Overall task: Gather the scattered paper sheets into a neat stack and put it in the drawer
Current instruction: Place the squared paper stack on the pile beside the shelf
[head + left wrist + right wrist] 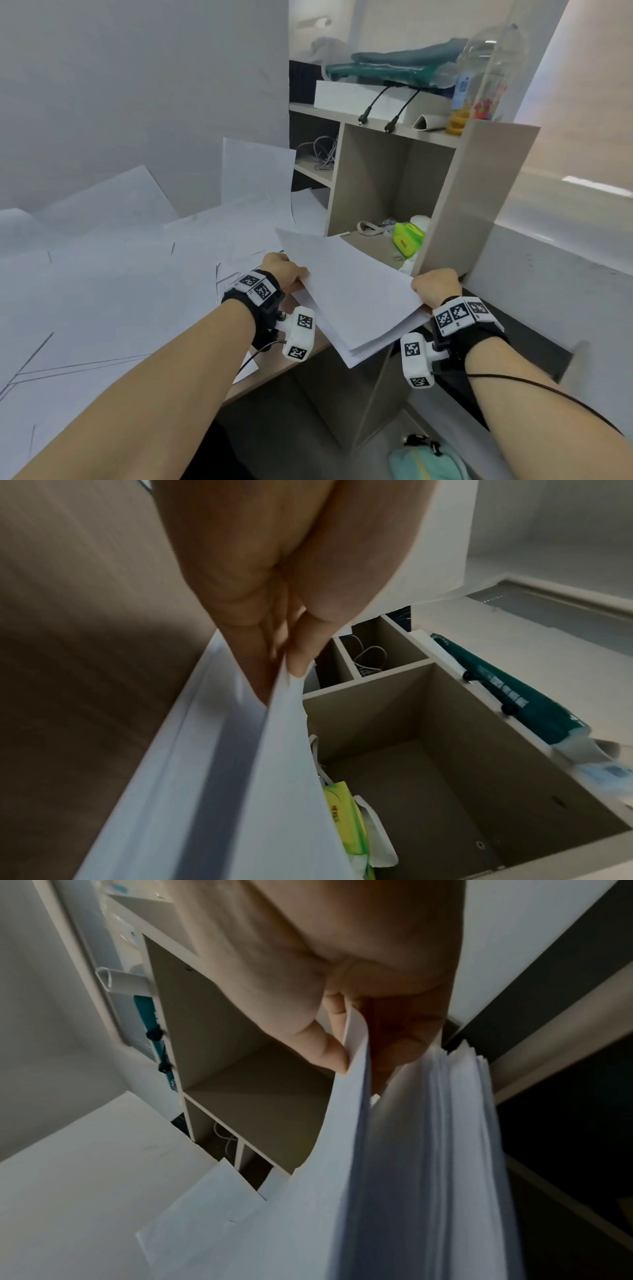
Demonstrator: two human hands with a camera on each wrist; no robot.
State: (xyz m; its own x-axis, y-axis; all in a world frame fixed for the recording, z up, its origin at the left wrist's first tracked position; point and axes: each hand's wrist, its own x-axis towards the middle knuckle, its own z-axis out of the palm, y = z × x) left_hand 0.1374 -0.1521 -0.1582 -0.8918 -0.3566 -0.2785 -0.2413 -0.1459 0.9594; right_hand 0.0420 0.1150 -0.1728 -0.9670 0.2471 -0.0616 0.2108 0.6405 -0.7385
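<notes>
Both hands hold one stack of paper (352, 291) in the air, above the near edge of the surface (270, 370) and in front of the shelf unit (442, 205). Left hand (282, 269) grips the stack's left edge, thumb on top and fingers (270, 631) curled under, pinching the sheets. Right hand (436, 284) grips the right edge the same way, thumb over, fingers (404, 1031) beneath. Stack tilted, far corner higher, near corner hanging past the surface edge. Sheets not fully squared; edges fan out at the near corner and on the right side (445, 1123).

More loose sheets (120, 274) still lie spread over the surface to the left, overlapping; a couple (257, 168) lean up against the wall.

Shelf unit's open cubby holds a green packet (407, 238) and some white bits. Grey cables (320, 150) in the smaller cubby to the left. On top of the unit: teal fabric (394, 61), two black plugs hanging (376, 116), a clear plastic bottle (493, 68). A light-green bag (428, 462) lies on the floor below. Drawer not identifiable in any view.
</notes>
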